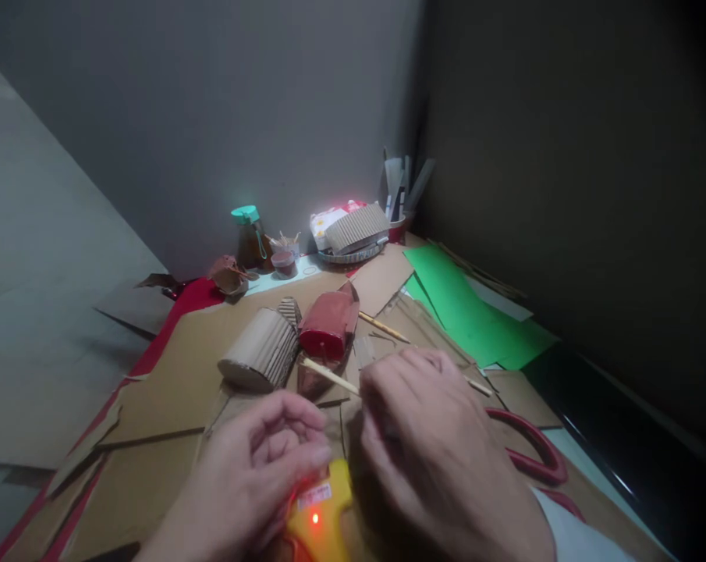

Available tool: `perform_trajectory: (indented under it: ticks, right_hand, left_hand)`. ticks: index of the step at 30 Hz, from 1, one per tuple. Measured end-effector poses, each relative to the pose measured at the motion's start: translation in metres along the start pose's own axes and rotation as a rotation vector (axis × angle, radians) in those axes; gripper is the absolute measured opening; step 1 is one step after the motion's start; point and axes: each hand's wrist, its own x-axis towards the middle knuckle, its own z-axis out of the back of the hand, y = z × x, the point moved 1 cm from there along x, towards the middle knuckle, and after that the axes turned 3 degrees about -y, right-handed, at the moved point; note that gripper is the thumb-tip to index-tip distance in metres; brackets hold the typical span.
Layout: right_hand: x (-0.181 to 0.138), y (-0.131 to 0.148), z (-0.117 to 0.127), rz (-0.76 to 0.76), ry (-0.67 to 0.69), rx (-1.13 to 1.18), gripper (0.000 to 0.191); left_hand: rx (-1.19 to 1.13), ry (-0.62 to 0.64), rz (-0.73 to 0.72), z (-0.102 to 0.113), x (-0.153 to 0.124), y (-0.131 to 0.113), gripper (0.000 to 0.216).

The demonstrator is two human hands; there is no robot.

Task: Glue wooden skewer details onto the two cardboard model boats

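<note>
My right hand [431,437] is closed around a thin wooden stick [332,376], whose pale end points left past my fingers. My left hand [253,476] has its fingers curled and its thumb pressed toward them; whatever it may pinch is hidden. Right by that thumb is a yellow glue gun [329,515] with a lit red light, partly covered by the hand. Beyond my hands lies a roll of corrugated cardboard [262,347]. Touching distance from it sits a reddish-brown painted cardboard piece [329,320].
Red-handled scissors [531,449] lie beside my right wrist. Cardboard sheets [159,390] cover the table, with green paper [470,300] at right. Along the wall stand a bottle [252,242], a small paint tub [284,264], a loaded basket [353,254] and a brush holder [397,230].
</note>
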Motion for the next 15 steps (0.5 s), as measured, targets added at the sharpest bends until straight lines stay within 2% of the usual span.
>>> perform_trajectory:
  ticks: [2,6,8,12,15]
  right_hand:
    - [0.003,-0.004,0.0,-0.022,0.039,-0.047,0.014]
    - [0.006,-0.007,-0.006,-0.024,0.093,-0.101,0.016]
    - [0.007,-0.007,-0.008,-0.018,0.108,-0.108,0.017]
    - [0.01,-0.009,-0.011,-0.004,0.127,-0.102,0.016]
    - [0.012,-0.011,-0.012,-0.004,0.146,-0.096,0.015]
  left_hand:
    - [0.143,-0.07,-0.114,0.011,0.0,-0.009,0.025]
    - [0.586,-0.254,-0.487,0.029,0.005,-0.041,0.028]
    - [0.734,-0.285,-0.565,0.031,0.01,-0.053,0.029]
    - [0.935,-0.18,-0.712,0.025,0.018,-0.066,0.032]
    - [0.985,-0.062,-0.736,0.019,0.024,-0.07,0.03]
